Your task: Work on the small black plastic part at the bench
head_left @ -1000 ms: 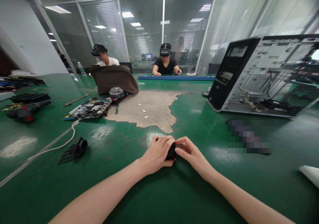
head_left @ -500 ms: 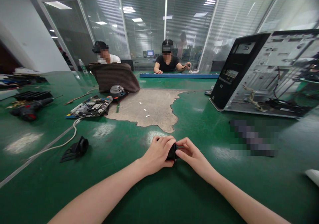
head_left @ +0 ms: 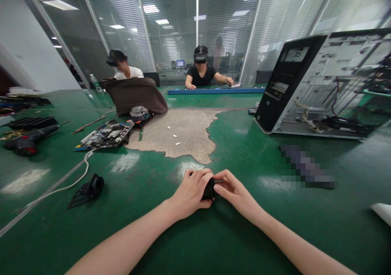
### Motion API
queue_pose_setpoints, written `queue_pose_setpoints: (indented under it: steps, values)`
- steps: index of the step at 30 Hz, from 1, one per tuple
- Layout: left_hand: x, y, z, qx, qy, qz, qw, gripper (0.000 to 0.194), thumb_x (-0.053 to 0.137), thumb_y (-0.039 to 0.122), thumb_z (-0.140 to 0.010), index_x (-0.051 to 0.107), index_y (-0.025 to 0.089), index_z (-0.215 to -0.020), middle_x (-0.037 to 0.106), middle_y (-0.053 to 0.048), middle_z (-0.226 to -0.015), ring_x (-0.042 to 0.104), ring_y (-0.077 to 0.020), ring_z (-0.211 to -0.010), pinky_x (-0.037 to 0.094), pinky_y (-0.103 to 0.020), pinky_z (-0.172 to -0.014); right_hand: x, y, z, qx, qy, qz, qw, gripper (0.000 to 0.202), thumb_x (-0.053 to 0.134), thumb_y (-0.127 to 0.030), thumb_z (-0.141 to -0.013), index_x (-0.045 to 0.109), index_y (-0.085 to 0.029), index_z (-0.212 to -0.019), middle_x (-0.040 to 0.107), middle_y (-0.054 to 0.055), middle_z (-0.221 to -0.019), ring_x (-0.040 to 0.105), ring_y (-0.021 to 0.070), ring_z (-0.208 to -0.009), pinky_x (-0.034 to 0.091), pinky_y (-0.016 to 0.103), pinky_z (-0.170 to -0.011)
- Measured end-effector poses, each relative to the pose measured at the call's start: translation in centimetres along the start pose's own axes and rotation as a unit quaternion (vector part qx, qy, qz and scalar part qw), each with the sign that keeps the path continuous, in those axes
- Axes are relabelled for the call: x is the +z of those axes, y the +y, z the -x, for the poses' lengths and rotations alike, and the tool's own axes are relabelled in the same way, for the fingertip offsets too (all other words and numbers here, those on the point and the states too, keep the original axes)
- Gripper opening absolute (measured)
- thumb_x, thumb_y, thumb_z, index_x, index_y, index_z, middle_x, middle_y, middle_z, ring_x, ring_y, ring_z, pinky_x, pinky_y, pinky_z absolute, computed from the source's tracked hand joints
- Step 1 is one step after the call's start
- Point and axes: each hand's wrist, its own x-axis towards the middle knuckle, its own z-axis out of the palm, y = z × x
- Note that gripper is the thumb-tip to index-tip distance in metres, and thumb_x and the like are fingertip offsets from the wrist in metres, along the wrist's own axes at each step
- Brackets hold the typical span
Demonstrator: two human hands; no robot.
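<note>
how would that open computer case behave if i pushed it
The computer case likely stays stiff, given its metallic build. It probably won't roll, being boxy. The pale cables inside might flop, as they bend loosely.

Left of the left grip (head_left: 194, 190) — a drill (head_left: 30, 139) and circuit board (head_left: 105, 135); beyond the right grip (head_left: 234, 188) — an open computer case (head_left: 314, 87).

The tabletop (head_left: 250, 152) is smooth and glossy, its green coat carrying pale reflections; the bare patch (head_left: 192, 130) is matt with ragged edges. The handled black part (head_left: 208, 191) appears plastic. The loose black part (head_left: 92, 188) looks like dull plastic. The computer case (head_left: 314, 89) shows plastic-looking front, bare sheet metal behind. The brown cover (head_left: 131, 95) resembles ribbed matt cloth.
</note>
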Motion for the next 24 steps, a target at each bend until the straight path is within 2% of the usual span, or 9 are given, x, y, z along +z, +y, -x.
queue_pose_setpoints:
  steps: [2,7,9,13,16,24]
  values:
    - [0.0,0.0,-0.01,0.0,0.001,0.0,1.0,0.064,0.057,0.024,-0.066,0.023,0.017,-0.12,0.045,-0.012,-0.117,0.043,-0.0255,-0.106,0.031,-0.042,-0.084,-0.06,0.04,0.03,0.005,-0.006,0.007,1.0,0.023,0.057,-0.032,-0.074,0.046,-0.022,-0.092,0.055,0.002,-0.091,0.055,0.0167,-0.091,0.044,0.035,-0.084]
    - [0.05,-0.11,0.07,0.003,-0.008,-0.001,1.0,0.064,0.057,0.023,-0.065,0.023,0.018,-0.12,0.044,-0.012,-0.118,0.043,-0.0253,-0.106,0.032,-0.042,-0.084,-0.47,-0.08,0.52,0.01,-0.083,-0.03,0.996,0.032,0.064,-0.026,-0.07,0.043,-0.023,-0.094,0.054,0.002,-0.097,0.055,0.0162,-0.096,0.041,0.037,-0.09]
    - [0.1,-0.16,0.09,0.005,-0.006,-0.001,1.0,0.065,0.057,0.023,-0.065,0.023,0.018,-0.12,0.044,-0.012,-0.118,0.043,-0.0258,-0.107,0.032,-0.042,-0.084,-0.54,-0.05,0.54,0.013,-0.08,-0.038,0.996,0.033,0.065,-0.026,-0.069,0.043,-0.023,-0.093,0.054,0.002,-0.097,0.055,0.0163,-0.097,0.041,0.037,-0.09]
    - [0.17,-0.15,0.06,0.007,0.001,0.0,1.0,0.065,0.057,0.024,-0.066,0.022,0.018,-0.121,0.045,-0.012,-0.118,0.042,-0.0261,-0.107,0.031,-0.043,-0.084,-0.3,0.1,0.17,0.012,-0.034,-0.027,0.999,0.02,0.056,-0.034,-0.075,0.046,-0.022,-0.088,0.055,0.001,-0.088,0.057,0.0157,-0.087,0.045,0.033,-0.08]
    - [0.16,-0.1,0.04,0.007,0.001,0.001,1.0,0.064,0.056,0.024,-0.067,0.022,0.018,-0.121,0.045,-0.013,-0.118,0.042,-0.0261,-0.107,0.031,-0.043,-0.084,-0.09,0.08,-0.01,0.008,-0.008,-0.003,1.0,0.02,0.056,-0.033,-0.075,0.047,-0.022,-0.09,0.054,0.001,-0.089,0.055,0.0155,-0.087,0.045,0.032,-0.08]
    - [-0.09,-0.02,0.07,0.0,-0.012,0.007,1.0,0.065,0.056,0.021,-0.065,0.022,0.018,-0.12,0.044,-0.013,-0.119,0.042,-0.0264,-0.108,0.031,-0.043,-0.085,-0.37,-0.14,0.66,0.006,-0.079,-0.037,0.996,0.032,0.062,-0.018,-0.071,0.041,-0.024,-0.093,0.051,0.0,-0.096,0.053,0.0148,-0.098,0.039,0.034,-0.091]
